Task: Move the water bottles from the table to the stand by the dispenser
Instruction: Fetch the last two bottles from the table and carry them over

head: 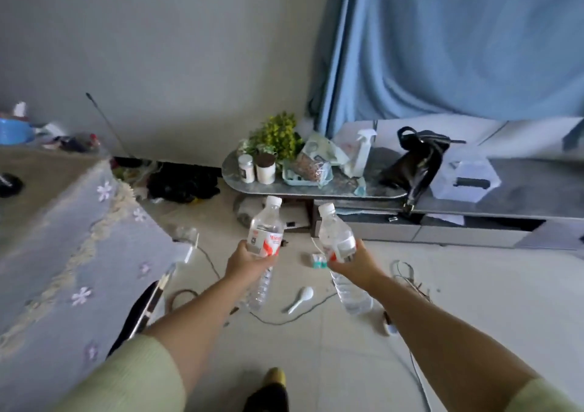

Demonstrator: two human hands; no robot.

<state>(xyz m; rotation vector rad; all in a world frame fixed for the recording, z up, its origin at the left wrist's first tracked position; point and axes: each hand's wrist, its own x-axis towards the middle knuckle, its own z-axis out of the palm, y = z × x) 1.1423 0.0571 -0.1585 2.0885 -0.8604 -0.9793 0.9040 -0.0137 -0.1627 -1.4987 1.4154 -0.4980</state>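
Note:
I hold two clear plastic water bottles with white caps out in front of me over the floor. My left hand (245, 261) grips the left water bottle (265, 231) around its red-and-white label; its lower end points down toward me. My right hand (355, 261) grips the right water bottle (336, 238) at its label, cap tilted up and left. The table with a lilac flowered cloth (72, 238) is at my left. No dispenser is in view.
A low grey stand (474, 203) lies ahead with jars, a green plant (278, 135), a spray bottle (363, 149) and a black bag (414, 162). A blue curtain hangs behind. On the tiled floor lie cables, a white spoon (301, 298) and small scraps.

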